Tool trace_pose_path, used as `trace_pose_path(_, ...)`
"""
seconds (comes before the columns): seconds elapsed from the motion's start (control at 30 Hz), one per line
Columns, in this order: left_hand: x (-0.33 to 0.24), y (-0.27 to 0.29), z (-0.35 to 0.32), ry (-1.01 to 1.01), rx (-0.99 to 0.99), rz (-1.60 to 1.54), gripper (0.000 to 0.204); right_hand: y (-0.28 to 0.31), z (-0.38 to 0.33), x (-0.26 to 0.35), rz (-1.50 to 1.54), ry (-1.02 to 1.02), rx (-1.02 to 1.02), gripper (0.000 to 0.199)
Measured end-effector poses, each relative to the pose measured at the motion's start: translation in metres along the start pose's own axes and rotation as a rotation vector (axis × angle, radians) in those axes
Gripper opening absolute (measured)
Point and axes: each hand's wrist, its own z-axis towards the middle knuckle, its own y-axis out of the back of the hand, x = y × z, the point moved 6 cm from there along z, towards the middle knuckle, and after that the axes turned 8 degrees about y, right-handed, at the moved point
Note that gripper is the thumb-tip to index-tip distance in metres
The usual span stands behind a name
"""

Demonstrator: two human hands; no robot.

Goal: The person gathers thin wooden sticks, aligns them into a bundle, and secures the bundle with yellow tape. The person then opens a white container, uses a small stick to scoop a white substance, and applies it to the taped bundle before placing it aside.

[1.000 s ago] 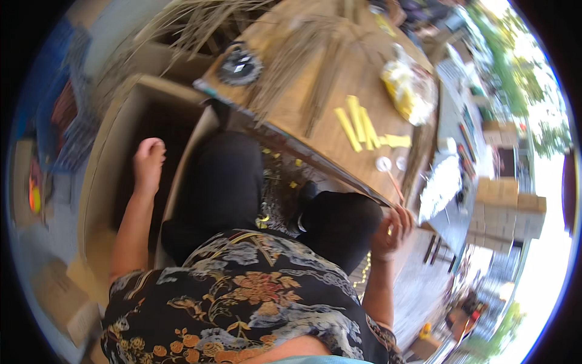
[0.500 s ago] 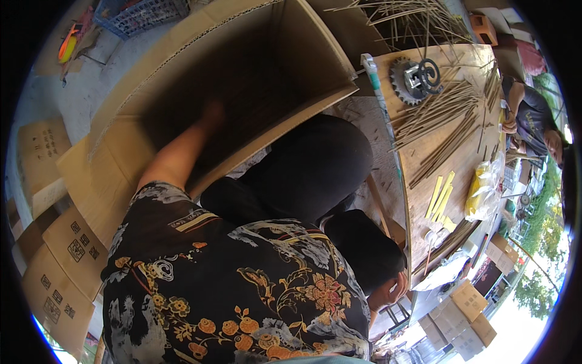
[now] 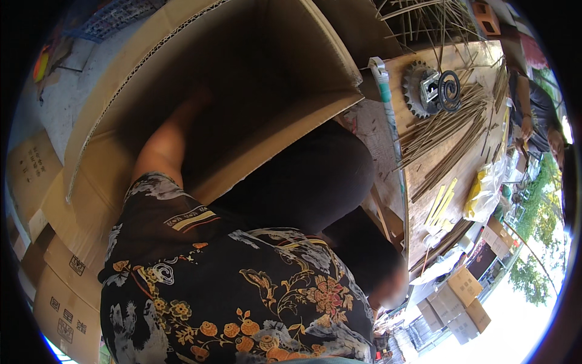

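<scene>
My left arm reaches deep into a large open cardboard box (image 3: 242, 164). In its dark inside, my left hand (image 3: 199, 97) is dim and blurred; its fingers and anything in them cannot be made out. Smeared by motion, my right hand (image 3: 393, 288) is low beside my dark-trousered knee, near the edge of a wooden table (image 3: 424, 182). Whether that hand holds anything does not show.
On the table lie thin brown sticks (image 3: 445, 139), a toothed metal wheel (image 3: 421, 91) with a black coil (image 3: 448, 91), yellow strips (image 3: 441, 203) and a yellow-and-clear plastic bag (image 3: 482, 191). Cartons (image 3: 66, 303) stand at left, a blue crate (image 3: 112, 21) far left. Another person (image 3: 536, 109) works across the table.
My left hand has shifted slightly left and farther into the box. My right hand has moved a little and is now blurred. The view has tilted, and the co-worker's arm has shifted.
</scene>
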Motion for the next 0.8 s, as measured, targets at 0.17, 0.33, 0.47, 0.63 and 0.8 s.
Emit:
trace_pose_path(0.17,-0.028,0.041,-0.029,-0.069,0.035,0.159,0.049,0.0,-0.006,-0.001,-0.039,-0.022,0.002,0.022)
trace_pose_path(0.33,-0.006,0.005,-0.006,-0.016,0.06,-0.043,0.044,-0.003,0.002,-0.001,-0.021,-0.013,0.002,0.022)
trace_pose_path(0.47,-0.021,0.05,-0.037,0.039,0.121,-0.075,0.045,-0.002,0.004,-0.001,-0.023,-0.019,0.004,0.022)
trace_pose_path(0.63,-0.016,0.044,-0.028,0.025,0.003,-0.193,0.049,-0.002,0.004,-0.002,-0.007,-0.03,-0.007,0.022)
trace_pose_path(0.8,-0.017,0.032,-0.021,-0.046,0.091,-0.156,0.045,-0.001,0.006,-0.002,-0.022,-0.014,0.004,0.023)
